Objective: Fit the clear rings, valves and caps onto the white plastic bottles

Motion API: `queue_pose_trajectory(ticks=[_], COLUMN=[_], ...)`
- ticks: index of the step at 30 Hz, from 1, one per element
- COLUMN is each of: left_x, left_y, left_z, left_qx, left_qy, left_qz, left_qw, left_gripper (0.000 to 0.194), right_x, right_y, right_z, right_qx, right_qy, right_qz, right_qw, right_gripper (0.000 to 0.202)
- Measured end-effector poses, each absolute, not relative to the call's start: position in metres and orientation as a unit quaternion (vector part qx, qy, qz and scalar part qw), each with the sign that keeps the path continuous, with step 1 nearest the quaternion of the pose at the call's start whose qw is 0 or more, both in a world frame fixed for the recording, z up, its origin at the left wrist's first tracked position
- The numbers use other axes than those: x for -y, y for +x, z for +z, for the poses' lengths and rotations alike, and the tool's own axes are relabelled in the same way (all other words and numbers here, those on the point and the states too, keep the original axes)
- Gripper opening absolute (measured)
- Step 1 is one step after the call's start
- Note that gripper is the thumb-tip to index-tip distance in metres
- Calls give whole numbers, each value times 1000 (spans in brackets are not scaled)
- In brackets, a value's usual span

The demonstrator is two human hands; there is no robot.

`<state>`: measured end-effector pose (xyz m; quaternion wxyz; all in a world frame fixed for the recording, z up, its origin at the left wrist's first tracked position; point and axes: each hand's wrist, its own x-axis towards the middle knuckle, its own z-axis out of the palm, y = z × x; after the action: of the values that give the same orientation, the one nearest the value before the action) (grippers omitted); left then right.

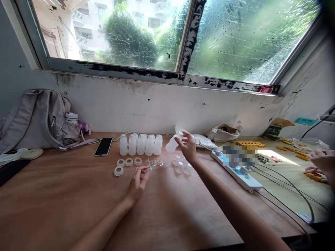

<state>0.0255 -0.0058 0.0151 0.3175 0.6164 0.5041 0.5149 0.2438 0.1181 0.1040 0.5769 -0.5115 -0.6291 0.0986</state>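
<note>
My right hand grips a translucent white bottle, tilted above the table near the wall. Its fingers are closed around the bottle's upper end, where a clear part shows. Low on the table, my left hand has thumb and forefinger closed at the edge of a clear round nipple-like piece. Several similar clear pieces stand just behind it. White collar rings lie to the left. Clear discs with small white marks lie to the right. Several capped bottles stand in a row behind.
A phone and a grey backpack are at the left. On the right a white power strip trails cables. Beyond it, another person's hand is among yellow parts. A pouch rests by the wall.
</note>
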Motion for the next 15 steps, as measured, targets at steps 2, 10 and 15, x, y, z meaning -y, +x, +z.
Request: queue_pose_trajectory(ticks=[2,10,15], left_x=[8,13,13], left_y=[27,26,25], left_z=[14,16,16], left_qx=[-496,-446,-433], left_qy=[652,757,780], left_qz=[496,425,407], left_qw=[287,217,195], left_gripper=[24,24,26], right_x=[-143,-203,-215], right_y=[248,242,236], right_z=[103,71,60], right_qx=[634,653,666], right_qy=[-542,-591,-590], right_qz=[110,141,142], right_qw=[540,452,434], right_gripper=[47,42,42])
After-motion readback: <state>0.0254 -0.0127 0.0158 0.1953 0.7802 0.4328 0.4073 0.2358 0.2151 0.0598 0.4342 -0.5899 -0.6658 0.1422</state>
